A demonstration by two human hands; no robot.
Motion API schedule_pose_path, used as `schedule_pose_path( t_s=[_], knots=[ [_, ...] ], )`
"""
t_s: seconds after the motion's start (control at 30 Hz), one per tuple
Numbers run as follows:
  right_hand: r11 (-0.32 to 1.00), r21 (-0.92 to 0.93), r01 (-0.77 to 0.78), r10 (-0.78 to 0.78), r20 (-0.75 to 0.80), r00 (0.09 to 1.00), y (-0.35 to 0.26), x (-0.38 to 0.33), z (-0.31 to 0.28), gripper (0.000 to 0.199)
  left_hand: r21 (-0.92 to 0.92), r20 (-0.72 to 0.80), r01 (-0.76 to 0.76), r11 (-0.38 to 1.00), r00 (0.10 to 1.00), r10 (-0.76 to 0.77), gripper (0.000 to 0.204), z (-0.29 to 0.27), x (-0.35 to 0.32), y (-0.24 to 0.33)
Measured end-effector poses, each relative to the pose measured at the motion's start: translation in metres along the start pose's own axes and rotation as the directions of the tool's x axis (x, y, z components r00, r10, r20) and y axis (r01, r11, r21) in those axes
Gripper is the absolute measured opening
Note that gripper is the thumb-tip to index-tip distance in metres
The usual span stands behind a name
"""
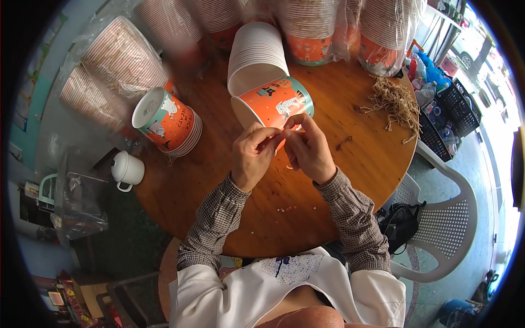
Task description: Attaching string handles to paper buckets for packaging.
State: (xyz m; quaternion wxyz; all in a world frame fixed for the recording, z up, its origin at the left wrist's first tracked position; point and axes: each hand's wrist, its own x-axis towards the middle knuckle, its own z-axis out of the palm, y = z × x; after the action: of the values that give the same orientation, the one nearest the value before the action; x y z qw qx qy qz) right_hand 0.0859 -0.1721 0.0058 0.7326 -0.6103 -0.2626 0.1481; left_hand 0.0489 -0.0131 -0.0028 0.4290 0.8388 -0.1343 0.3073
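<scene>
An orange and green paper bucket (268,105) with printed figures lies on its side on the wooden table, its open end toward the left. At its near side my left hand (255,156) and my right hand (310,146) meet, fingertips pinched close together. Both are closed; whatever sits between the fingers is too small and too covered to name. Just beyond the bucket, a nested stack of white paper buckets (257,52) lies with its open end facing me. Small pale bits (281,209) are scattered on the tabletop between my forearms.
A leaning stack of orange buckets (178,128) and a white lidded mug (128,168) are on the left. Plastic-wrapped bucket stacks (309,27) line the far edge. Loose twine (395,104) lies at the right, near a black crate (459,106) and a white chair (445,218).
</scene>
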Motion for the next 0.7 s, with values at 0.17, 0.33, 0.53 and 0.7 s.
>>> schedule_pose_path(
  t_s=[0.17,0.33,0.53,0.7],
  knots=[
    [0.946,0.323,-0.014,-0.022,0.106,0.994,-0.017,-0.004,-0.002,0.014,0.017,-0.106,-0.146,0.989,0.983,0.147,0.013,-0.002,0.0,-0.001],
    [0.866,0.5,-0.014,-0.072,0.151,0.986,-0.038,-0.001,-0.006,0.007,-0.061,-0.163,-0.116,0.991,0.981,0.104,0.01,-0.001,-0.004,-0.021],
    [0.768,0.614,0.179,-0.334,0.147,0.931,-0.108,0.008,0.002,0.011,-0.152,-0.152,-0.228,0.962,0.967,0.205,0.01,-0.004,0.001,-0.007],
    [0.783,0.591,0.194,-0.317,0.111,0.942,-0.117,0.002,-0.01,0.013,-0.019,-0.003,-0.226,0.974,0.974,0.226,0.014,-0.029,0.014,0.013]
  ],
)
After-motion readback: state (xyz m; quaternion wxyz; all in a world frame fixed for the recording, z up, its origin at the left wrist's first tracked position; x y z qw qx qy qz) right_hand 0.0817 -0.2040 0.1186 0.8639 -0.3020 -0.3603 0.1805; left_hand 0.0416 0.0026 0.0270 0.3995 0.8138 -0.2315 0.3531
